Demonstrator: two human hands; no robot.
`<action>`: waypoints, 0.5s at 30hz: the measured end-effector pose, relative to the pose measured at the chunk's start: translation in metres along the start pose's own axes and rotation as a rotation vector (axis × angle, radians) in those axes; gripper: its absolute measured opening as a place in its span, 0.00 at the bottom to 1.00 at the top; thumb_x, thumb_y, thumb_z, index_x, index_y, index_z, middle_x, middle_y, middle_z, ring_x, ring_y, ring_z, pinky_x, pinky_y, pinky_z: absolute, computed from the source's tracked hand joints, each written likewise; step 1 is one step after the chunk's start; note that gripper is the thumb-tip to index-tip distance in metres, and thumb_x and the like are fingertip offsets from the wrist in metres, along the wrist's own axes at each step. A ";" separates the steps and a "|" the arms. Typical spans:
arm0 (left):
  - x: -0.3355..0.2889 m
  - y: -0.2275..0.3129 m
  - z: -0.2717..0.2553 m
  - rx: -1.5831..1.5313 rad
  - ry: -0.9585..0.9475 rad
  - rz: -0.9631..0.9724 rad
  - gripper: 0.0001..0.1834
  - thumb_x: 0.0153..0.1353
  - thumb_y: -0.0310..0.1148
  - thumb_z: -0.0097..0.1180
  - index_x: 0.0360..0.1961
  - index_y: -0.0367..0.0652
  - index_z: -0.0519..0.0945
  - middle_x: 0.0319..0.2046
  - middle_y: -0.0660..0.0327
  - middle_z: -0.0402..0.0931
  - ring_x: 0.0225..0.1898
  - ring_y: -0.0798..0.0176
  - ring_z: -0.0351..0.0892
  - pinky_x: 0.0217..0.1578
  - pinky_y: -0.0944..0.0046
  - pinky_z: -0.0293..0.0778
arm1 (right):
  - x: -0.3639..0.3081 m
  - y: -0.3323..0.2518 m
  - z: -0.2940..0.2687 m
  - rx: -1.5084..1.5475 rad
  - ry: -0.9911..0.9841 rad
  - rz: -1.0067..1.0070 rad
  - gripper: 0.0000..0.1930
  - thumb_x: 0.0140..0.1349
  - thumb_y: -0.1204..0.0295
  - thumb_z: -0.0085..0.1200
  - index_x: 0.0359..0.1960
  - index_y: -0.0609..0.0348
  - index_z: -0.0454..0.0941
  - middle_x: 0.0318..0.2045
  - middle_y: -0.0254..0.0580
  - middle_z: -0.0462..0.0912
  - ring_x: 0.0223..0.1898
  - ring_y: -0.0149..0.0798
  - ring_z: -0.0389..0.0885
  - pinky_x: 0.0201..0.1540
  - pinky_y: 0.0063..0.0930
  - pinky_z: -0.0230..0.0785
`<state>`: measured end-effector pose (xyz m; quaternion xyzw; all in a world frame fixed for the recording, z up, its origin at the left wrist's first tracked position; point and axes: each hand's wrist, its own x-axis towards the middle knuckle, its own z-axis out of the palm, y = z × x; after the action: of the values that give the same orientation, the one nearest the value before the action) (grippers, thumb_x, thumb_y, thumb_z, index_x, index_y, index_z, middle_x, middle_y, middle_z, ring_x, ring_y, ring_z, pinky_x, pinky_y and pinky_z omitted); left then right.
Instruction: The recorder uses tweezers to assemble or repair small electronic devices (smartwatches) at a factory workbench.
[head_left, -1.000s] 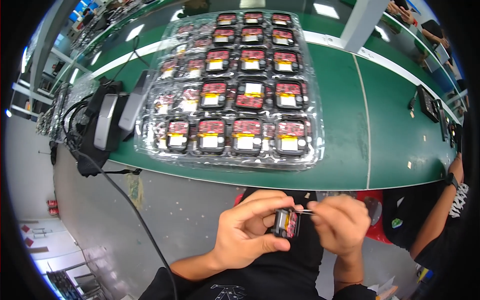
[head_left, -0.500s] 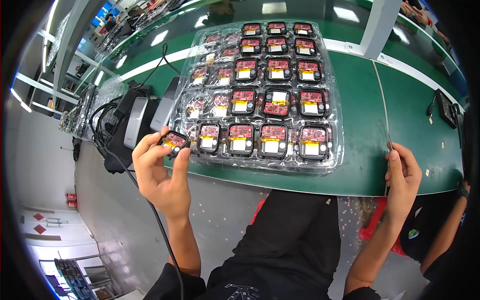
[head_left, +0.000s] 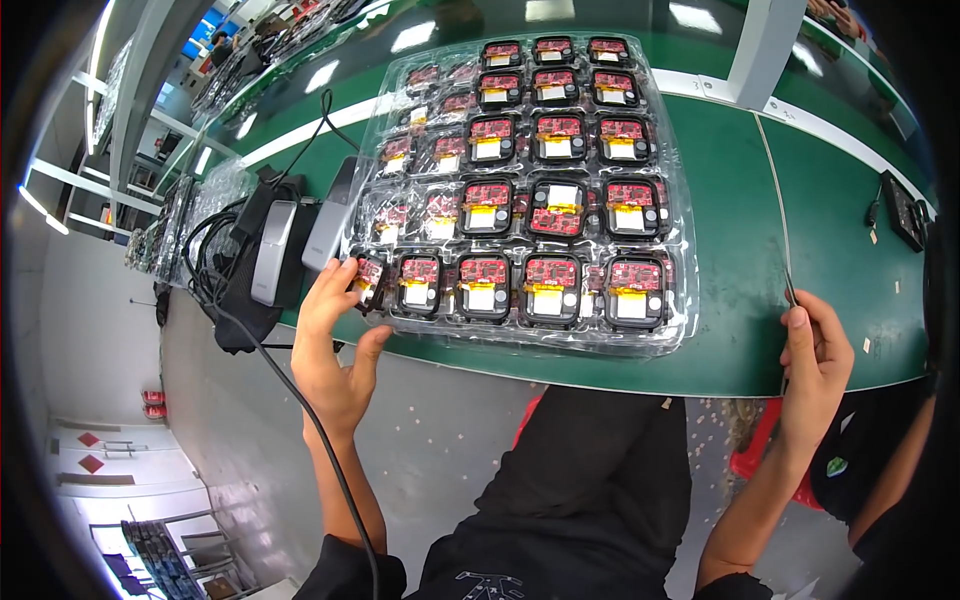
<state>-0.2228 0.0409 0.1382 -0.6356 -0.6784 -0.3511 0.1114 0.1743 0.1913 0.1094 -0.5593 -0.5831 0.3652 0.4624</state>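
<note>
My left hand [head_left: 338, 345] is at the near left corner of a clear plastic tray [head_left: 620, 340]. Its fingertips touch the left edge of a square black watch-like case [head_left: 369, 284], which sits tilted in the corner; the thumb stands apart from it. Several like cases fill the tray in rows, each with a red circuit board, yellow tape and a white block. One case [head_left: 557, 208] in the second row is turned the other way round. Over the table's front edge at the right, my right hand [head_left: 818, 345] pinches a thin dark tool [head_left: 791, 294], mostly hidden by the fingers.
Grey boxes [head_left: 273, 252] and tangled black cables [head_left: 205, 250] lie left of the tray. One cable hangs across my left forearm. A black adapter [head_left: 903, 212] lies on the green table [head_left: 735, 230] at the right. A white post [head_left: 765, 50] rises behind; another person's arm [head_left: 895, 460] is at right.
My left hand has brought the held case rightward into the tray's near left corner, and its thumb has come off the case. My right hand still pinches the thin tool.
</note>
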 end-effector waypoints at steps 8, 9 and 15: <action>0.002 -0.006 -0.010 0.199 -0.113 0.156 0.25 0.49 0.09 0.61 0.51 0.35 0.81 0.58 0.47 0.79 0.64 0.41 0.75 0.63 0.48 0.73 | 0.000 0.012 -0.004 -0.017 -0.020 -0.010 0.15 0.73 0.66 0.57 0.54 0.66 0.82 0.32 0.28 0.81 0.25 0.16 0.66 0.24 0.14 0.51; 0.002 -0.004 -0.008 0.201 -0.114 0.157 0.25 0.49 0.09 0.61 0.51 0.35 0.81 0.58 0.47 0.79 0.64 0.41 0.75 0.63 0.48 0.73 | 0.000 0.013 -0.004 -0.019 -0.016 -0.018 0.16 0.73 0.66 0.57 0.54 0.66 0.82 0.32 0.28 0.81 0.25 0.17 0.66 0.24 0.14 0.51; -0.003 -0.002 -0.009 0.197 -0.080 0.125 0.27 0.47 0.08 0.57 0.51 0.35 0.82 0.59 0.47 0.78 0.63 0.43 0.77 0.62 0.49 0.74 | -0.002 0.004 -0.001 -0.013 -0.005 -0.006 0.15 0.73 0.67 0.58 0.52 0.66 0.82 0.31 0.27 0.79 0.26 0.18 0.66 0.26 0.15 0.54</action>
<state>-0.2265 0.0335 0.1421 -0.6760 -0.6728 -0.2495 0.1678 0.1765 0.1901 0.1060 -0.5597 -0.5883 0.3615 0.4582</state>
